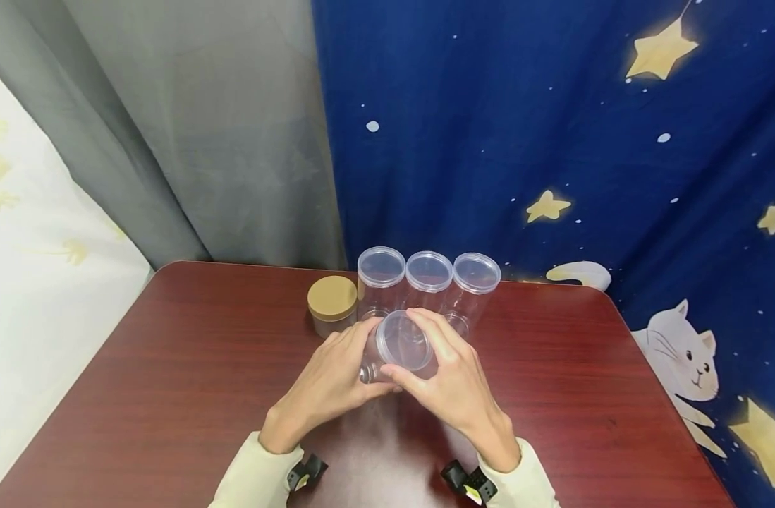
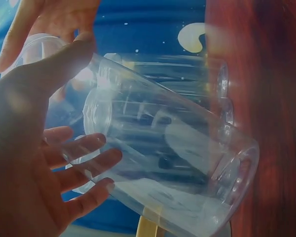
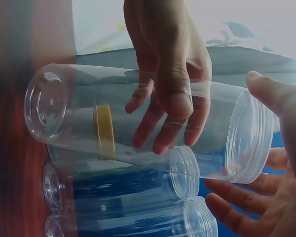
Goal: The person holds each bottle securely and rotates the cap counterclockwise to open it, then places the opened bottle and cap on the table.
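Note:
A clear plastic jar is held tilted close over the table between both hands, its clear screw lid facing up toward the head camera. My left hand grips the jar's side, thumb on one side and fingers round the other. At the top end, my right hand holds the lid, thumb on the near rim and fingers on the far one. Through its wall in the left wrist view, the jar appears to contain nothing.
Behind the hands stand three similar clear jars in a row, lids on. Left of them is a shorter jar with a gold lid. They stand near the back edge of the reddish wooden table, before grey and blue curtains.

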`<state>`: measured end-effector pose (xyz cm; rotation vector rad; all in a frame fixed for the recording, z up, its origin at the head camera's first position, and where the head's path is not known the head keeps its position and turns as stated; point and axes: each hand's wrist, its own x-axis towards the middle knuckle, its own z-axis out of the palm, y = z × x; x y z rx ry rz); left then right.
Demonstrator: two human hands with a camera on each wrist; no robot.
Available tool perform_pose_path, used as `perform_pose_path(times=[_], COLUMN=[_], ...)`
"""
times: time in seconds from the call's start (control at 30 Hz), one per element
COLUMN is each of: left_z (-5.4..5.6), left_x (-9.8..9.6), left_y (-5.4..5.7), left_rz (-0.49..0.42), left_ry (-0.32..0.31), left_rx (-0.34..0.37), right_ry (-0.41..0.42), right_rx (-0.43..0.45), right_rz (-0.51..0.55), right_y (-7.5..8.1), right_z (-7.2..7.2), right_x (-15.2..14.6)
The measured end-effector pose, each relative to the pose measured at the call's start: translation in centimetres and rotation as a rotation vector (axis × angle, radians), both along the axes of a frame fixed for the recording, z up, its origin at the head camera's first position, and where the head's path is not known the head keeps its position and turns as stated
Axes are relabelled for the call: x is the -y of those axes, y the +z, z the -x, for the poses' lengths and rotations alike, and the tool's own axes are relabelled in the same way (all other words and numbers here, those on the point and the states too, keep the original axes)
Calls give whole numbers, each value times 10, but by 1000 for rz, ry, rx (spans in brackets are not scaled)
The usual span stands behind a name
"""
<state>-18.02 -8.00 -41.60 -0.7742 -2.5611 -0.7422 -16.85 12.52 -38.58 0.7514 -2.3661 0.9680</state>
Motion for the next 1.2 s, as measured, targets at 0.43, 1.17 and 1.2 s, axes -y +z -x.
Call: perform_pose_path(times=[0.43,1.17,1.2], left_z=[3,3,3], left_x=[1,10,10], left_y=[3,2,2], left_rz=[16,12,10], left_ry=[-17,-41,-43], left_rx=[-14,-40,-43], right_ry=[39,102,106], right_rx=[30,88,88], right_rz=[12,13,14], right_y=[2,2,2], right_z=[1,1,1], right_x=[-4,-8,-9])
